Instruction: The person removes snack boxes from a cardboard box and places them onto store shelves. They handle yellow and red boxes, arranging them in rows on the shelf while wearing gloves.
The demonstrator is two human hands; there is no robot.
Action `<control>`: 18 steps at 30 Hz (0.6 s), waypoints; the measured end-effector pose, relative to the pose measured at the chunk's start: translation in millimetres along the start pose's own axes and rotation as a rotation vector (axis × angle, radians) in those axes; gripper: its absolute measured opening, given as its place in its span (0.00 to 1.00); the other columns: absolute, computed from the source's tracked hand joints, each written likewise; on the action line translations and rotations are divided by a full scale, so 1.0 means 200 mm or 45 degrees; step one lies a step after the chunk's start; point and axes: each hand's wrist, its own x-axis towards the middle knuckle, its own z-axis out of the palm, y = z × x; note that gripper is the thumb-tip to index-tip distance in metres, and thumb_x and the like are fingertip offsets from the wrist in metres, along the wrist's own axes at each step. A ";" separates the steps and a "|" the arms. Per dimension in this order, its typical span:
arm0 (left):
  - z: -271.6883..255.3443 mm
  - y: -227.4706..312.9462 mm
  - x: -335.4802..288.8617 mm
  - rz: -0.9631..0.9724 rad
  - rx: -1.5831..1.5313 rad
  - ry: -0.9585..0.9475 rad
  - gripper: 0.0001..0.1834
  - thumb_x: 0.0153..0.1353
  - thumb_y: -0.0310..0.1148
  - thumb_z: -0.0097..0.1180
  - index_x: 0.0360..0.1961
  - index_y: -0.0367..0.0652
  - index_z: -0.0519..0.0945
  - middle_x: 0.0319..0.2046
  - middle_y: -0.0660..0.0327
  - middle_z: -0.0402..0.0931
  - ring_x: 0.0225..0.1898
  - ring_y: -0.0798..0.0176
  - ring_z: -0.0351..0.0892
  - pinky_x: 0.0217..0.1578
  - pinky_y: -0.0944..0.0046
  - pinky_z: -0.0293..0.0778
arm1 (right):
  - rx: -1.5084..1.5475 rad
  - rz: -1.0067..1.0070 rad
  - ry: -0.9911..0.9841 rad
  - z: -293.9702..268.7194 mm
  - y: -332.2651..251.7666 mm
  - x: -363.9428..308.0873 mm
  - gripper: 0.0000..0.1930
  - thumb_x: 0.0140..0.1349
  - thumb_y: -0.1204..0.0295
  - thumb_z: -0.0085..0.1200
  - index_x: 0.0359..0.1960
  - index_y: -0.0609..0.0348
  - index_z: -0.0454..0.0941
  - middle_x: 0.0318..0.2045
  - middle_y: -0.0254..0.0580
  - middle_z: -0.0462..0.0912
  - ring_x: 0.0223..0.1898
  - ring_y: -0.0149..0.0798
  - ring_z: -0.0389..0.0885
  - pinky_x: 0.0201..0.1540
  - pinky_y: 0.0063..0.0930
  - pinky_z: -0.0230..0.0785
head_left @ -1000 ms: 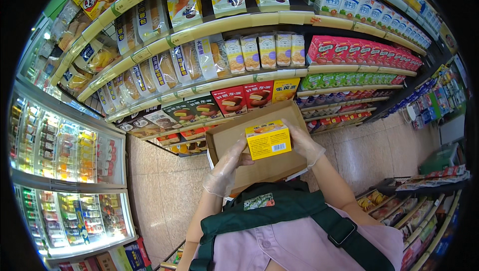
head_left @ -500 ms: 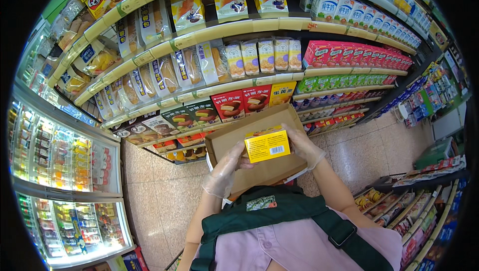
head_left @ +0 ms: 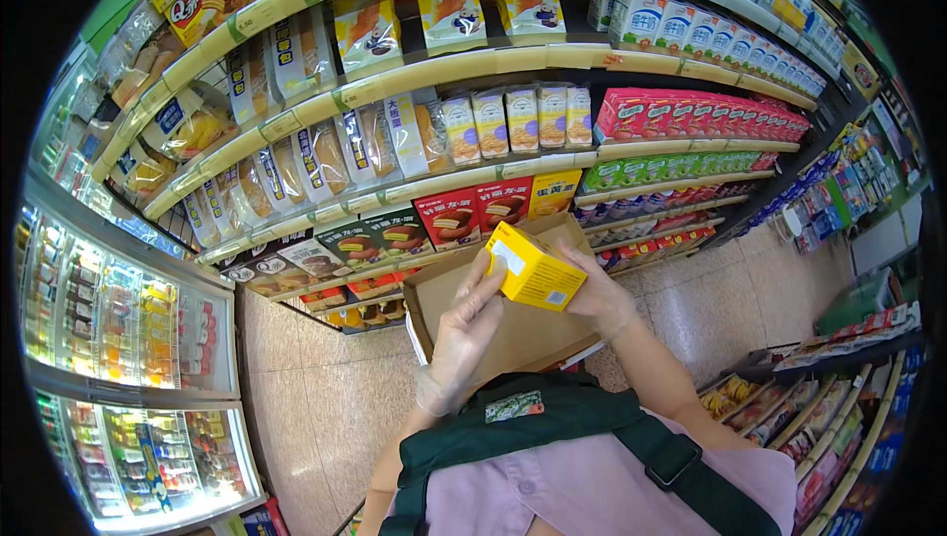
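Note:
Between my gloved hands is a small yellow box (head_left: 543, 275), tilted so that one end with a pale panel turns up toward the left. My left hand (head_left: 468, 324) pinches that end, its thumb and fingers against the pale panel. Wrapped around the box's other end is my right hand (head_left: 598, 291). Both hands wear thin clear gloves. Beneath them lies a shallow brown cardboard tray (head_left: 444, 289), whose visible inside is bare cardboard. My hands and the box hide part of it.
Ahead stands a curved shelf rack with bagged bread (head_left: 370, 142), red snack boxes (head_left: 449, 220), pink drink cartons (head_left: 691, 114) and white milk cartons (head_left: 681, 23). A lit glass-door fridge (head_left: 118, 329) is on the left. Low shelves of packaged snacks (head_left: 789, 423) stand at the right.
The yellow box has been turned, so its end with the pale panel now shows. My left hand's fingers have shifted up onto that end; my right hand still grips the other side.

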 end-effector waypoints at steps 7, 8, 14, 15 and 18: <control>0.08 0.05 -0.04 0.281 0.317 -0.236 0.21 0.63 0.14 0.49 0.55 0.41 0.81 0.71 0.48 0.57 0.73 0.52 0.54 0.68 0.58 0.54 | -0.104 -0.181 0.012 -0.19 0.01 0.10 0.27 0.72 0.53 0.43 0.61 0.64 0.70 0.56 0.49 0.78 0.56 0.43 0.79 0.56 0.37 0.74; 0.08 0.06 -0.05 0.347 0.361 -0.277 0.21 0.62 0.14 0.50 0.54 0.39 0.81 0.69 0.46 0.60 0.72 0.49 0.56 0.68 0.58 0.56 | -0.190 -0.247 0.127 -0.16 0.01 0.10 0.27 0.72 0.54 0.43 0.61 0.64 0.71 0.56 0.50 0.79 0.56 0.44 0.79 0.55 0.37 0.75; 0.10 0.05 -0.08 0.429 0.458 -0.524 0.20 0.59 0.13 0.52 0.53 0.34 0.80 0.68 0.44 0.61 0.70 0.48 0.61 0.67 0.59 0.60 | -0.070 -0.018 -0.086 0.03 -0.03 0.08 0.27 0.72 0.53 0.42 0.55 0.68 0.75 0.54 0.60 0.78 0.55 0.53 0.79 0.54 0.42 0.76; 0.09 0.05 -0.08 0.439 0.495 -0.547 0.20 0.59 0.13 0.52 0.52 0.33 0.80 0.68 0.44 0.61 0.70 0.48 0.61 0.67 0.59 0.60 | -0.025 0.011 -0.076 0.05 -0.03 0.07 0.27 0.71 0.52 0.42 0.55 0.68 0.75 0.54 0.61 0.78 0.54 0.54 0.79 0.54 0.42 0.76; 0.09 0.05 -0.08 0.434 0.495 -0.570 0.20 0.59 0.13 0.52 0.53 0.33 0.79 0.68 0.44 0.62 0.69 0.48 0.62 0.66 0.60 0.60 | -0.067 0.087 -0.136 0.08 -0.05 0.05 0.28 0.70 0.51 0.43 0.55 0.67 0.74 0.54 0.64 0.77 0.51 0.55 0.81 0.53 0.41 0.77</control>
